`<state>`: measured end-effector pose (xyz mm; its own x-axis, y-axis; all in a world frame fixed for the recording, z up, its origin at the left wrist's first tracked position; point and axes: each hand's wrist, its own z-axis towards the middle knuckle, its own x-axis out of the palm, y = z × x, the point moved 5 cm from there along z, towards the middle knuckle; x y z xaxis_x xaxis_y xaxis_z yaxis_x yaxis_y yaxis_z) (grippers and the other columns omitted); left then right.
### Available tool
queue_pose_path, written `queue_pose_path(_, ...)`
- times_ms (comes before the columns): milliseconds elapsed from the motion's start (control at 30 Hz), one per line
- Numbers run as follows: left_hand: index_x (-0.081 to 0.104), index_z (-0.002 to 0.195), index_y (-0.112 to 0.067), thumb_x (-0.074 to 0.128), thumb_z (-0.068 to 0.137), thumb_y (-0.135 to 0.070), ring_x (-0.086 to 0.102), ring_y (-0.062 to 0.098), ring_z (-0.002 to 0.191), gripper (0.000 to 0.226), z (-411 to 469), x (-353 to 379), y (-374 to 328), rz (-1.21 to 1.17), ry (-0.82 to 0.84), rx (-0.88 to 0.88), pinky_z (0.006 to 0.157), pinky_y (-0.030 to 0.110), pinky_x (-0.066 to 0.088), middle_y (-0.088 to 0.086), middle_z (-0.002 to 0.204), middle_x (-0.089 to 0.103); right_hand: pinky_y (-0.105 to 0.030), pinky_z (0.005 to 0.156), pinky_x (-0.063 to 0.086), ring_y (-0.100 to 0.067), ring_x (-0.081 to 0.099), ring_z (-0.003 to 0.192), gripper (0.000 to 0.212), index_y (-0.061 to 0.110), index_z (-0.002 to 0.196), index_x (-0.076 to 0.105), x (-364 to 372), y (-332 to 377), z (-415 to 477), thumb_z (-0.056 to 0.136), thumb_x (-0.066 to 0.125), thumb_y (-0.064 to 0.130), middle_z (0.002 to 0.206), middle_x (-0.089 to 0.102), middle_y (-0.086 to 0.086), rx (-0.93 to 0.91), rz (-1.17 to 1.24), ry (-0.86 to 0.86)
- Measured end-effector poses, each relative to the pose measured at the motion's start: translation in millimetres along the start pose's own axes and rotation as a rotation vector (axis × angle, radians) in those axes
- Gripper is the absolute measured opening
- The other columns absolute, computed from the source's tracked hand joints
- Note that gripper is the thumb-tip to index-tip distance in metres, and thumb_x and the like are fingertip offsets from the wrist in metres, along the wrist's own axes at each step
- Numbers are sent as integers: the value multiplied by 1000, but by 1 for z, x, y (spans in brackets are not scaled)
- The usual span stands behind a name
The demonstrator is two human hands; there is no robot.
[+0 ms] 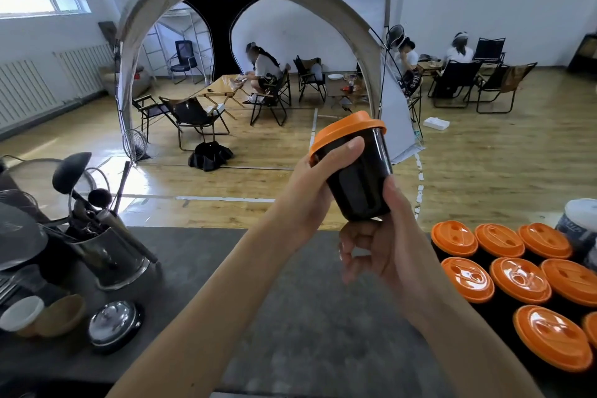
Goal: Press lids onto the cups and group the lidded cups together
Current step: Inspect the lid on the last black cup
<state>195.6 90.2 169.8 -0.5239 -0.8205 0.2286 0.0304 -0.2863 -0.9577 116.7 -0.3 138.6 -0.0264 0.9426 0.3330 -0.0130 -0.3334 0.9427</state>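
Left hand (311, 186) and right hand (382, 249) grip lidded black cup (358, 181)

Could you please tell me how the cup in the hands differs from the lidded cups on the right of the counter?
The held cup is raised off the counter and tilted; the grouped cups stand upright on it. The left hand and right hand grip the held cup; nothing touches the grouped cups. Both kinds are black with orange lids.
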Motion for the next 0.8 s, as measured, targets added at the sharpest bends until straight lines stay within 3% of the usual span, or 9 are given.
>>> queue_pose_path(67, 68, 122, -13, 75, 76, -47, 68, 27, 111, 58, -1, -1, 1, 31, -52, 10, 107, 50, 52, 10, 111, 73, -35, 50, 52, -24, 62, 63, 86, 17, 129, 58, 2, 1, -1, 74, 56, 83, 78, 65, -17, -12, 0, 41)
queue_pose_path(167, 69, 122, -18, 78, 71, -53, 72, 25, 110, 62, 0, -1, 0, 106, -106, 6, 91, 39, 57, 8, 112, 76, -43, 58, 59, -25, 70, 73, 94, 25, 134, 52, -2, 6, -3, 62, 69, 83, 88, 71, -11, -166, -197, -70)
queue_pose_path(267, 69, 123, -19, 77, 72, -50, 70, 24, 114, 60, 1, 3, -1, 89, -54, 11, 105, 46, 53, 7, 114, 75, -39, 51, 56, -23, 64, 61, 72, 20, 129, 55, -4, 7, -4, 79, 62, 70, 69, 64, -8, -173, -143, -105)
queue_pose_path(367, 67, 122, -15, 73, 76, -46, 66, 28, 114, 55, 1, 5, -2, 47, -8, 30, 111, 52, 48, 8, 112, 72, -31, 44, 48, -20, 52, 51, 72, 13, 128, 57, 0, 3, -4, 86, 45, 70, 60, 53, -11, 55, 120, 26)
queue_pose_path(433, 68, 119, -18, 74, 75, -47, 68, 25, 110, 53, 1, 4, -1, 67, -35, 32, 108, 49, 50, 5, 108, 73, -32, 44, 49, -20, 54, 53, 74, 9, 125, 58, -1, 4, -5, 84, 43, 68, 67, 57, -13, 86, 135, 71)
queue_pose_path(500, 70, 116, -22, 77, 70, -51, 71, 20, 108, 54, 2, 5, 0, 114, -82, 28, 101, 42, 54, 2, 108, 77, -35, 49, 53, -21, 60, 61, 72, 13, 128, 58, -7, 7, -2, 83, 55, 69, 82, 63, -16, -8, 61, 13)
queue_pose_path(567, 70, 117, -24, 78, 67, -53, 71, 19, 110, 58, 4, 6, 1, 122, -106, 28, 100, 39, 54, 3, 111, 77, -36, 52, 54, -23, 62, 64, 72, 15, 129, 58, -8, 10, -3, 78, 63, 67, 81, 64, -15, -86, -9, -45)
queue_pose_path(700, 66, 123, -15, 71, 77, -50, 66, 30, 115, 59, 3, 12, -2, 56, -1, 29, 111, 60, 45, 11, 116, 72, -27, 42, 45, -17, 49, 47, 76, 4, 115, 61, -3, 5, -9, 91, 36, 71, 56, 46, -7, 100, 220, 51)
queue_pose_path(800, 62, 130, -11, 69, 75, -53, 67, 31, 113, 70, 2, 13, 2, 47, 10, -10, 108, 61, 47, 14, 117, 70, -29, 44, 47, -20, 54, 52, 84, 1, 122, 61, -3, 6, -11, 88, 32, 72, 65, 54, -13, 101, 213, 97)
